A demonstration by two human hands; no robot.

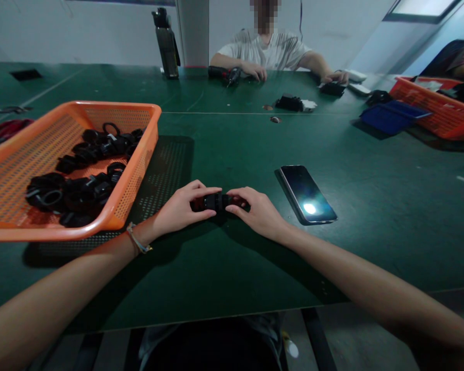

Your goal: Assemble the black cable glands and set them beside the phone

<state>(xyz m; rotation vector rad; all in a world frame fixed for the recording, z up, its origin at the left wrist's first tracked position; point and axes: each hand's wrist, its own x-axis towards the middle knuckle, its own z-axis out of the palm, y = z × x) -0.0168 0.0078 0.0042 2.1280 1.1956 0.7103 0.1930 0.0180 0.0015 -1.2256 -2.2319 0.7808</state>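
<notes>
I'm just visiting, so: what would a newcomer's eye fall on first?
Likely the bright orange basket at left, with its jumble of black parts. In the middle, the left hand and right hand hold a small black piece; to their right lies a phone showing a bright spot.

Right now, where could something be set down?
Bare table shows between the phone and blue bin, and between the table's near edge and the left hand and right hand, which hold a black piece. Crowded: the orange basket, heaped with black parts.
</notes>
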